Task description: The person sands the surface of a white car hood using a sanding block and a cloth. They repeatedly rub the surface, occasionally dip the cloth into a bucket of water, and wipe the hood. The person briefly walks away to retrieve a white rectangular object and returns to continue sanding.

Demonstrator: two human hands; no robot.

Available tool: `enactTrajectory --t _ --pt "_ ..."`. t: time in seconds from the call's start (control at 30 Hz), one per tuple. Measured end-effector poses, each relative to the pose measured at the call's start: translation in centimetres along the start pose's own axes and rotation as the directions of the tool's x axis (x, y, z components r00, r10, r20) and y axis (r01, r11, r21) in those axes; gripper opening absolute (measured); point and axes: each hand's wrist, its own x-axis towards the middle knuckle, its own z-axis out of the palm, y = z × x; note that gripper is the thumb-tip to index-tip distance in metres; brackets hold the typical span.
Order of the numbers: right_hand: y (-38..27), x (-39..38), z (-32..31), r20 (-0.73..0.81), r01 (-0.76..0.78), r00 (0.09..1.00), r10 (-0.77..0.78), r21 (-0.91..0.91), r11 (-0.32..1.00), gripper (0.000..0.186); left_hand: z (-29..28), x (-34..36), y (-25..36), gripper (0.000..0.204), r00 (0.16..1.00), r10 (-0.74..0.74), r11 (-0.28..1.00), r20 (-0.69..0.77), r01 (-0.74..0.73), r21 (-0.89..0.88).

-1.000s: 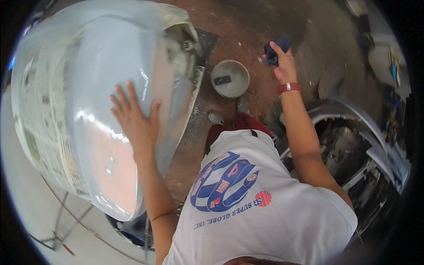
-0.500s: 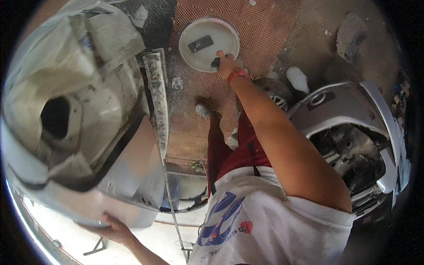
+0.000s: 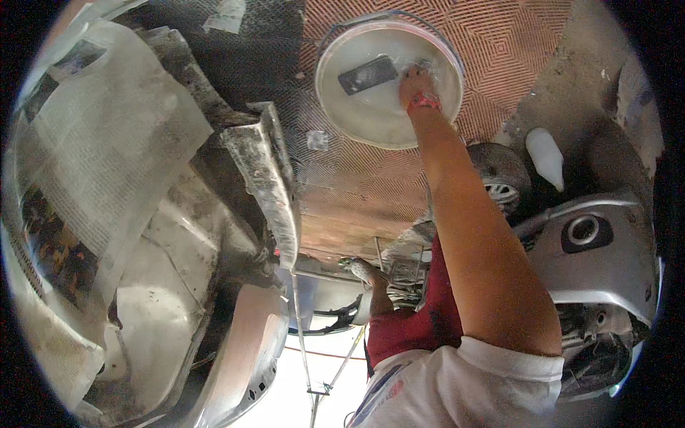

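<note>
My right hand (image 3: 417, 89), with a red band at the wrist, reaches down into a round whitish bucket (image 3: 320, 93) of cloudy water. Its fingers are curled and partly under the surface, and what they hold is hidden. Beside the hand, inside the bucket, lies a dark rectangular block (image 3: 367, 75), apart from the fingers. My left hand is out of view.
A dented car body (image 3: 168, 285) partly covered with masking paper (image 3: 107, 114) fills the left, with a worn metal strip (image 3: 267, 171) along it. At right are a wheel (image 3: 499, 171), a white bottle (image 3: 545, 158) and a silver bumper (image 3: 606, 264). Patterned matting (image 3: 499, 43) surrounds the bucket.
My right hand, which held a small dark thing at the bucket's rim, has dipped into the water. The left hand has left the panel's lower edge and the view. The view has moved closer to the bucket.
</note>
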Motion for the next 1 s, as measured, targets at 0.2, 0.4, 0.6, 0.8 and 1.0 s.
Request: enactTrajectory --t 0.2,0.4,0.6,0.8,1.0 --pt "-0.9 2.0 3.2 0.178 0.083 0.964 -0.198 0.506 0.858 0.041 -2.4 -1.5 -4.0 0.102 0.998 -0.016 1.0 -0.067 0.014 -0.026" --pt "-3.0 -15.1 -8.8 0.099 -0.165 0.945 -0.312 0.967 -0.193 0.041 -5.2 -2.6 -2.0 0.102 0.996 -0.088 0.993 -0.008 0.087 -0.084" --pt "0.5 -34.0 -24.2 -0.343 -0.008 0.866 -0.365 0.719 -0.695 0.067 -5.9 0.7 3.5 0.107 0.998 0.062 0.951 -0.025 -0.067 -0.3" --pt "-3.3 -44.7 -34.0 -0.66 0.205 0.646 -0.385 0.635 -0.744 0.072 -5.7 -0.9 2.7 0.094 0.991 0.054 0.947 -0.121 -0.09 -0.308" --pt "-23.4 -66.5 -42.1 -0.816 0.742 0.52 -0.252 0.578 -0.34 0.035 -5.5 0.3 1.2 0.087 0.939 0.144 0.882 -0.312 -0.265 -0.39"
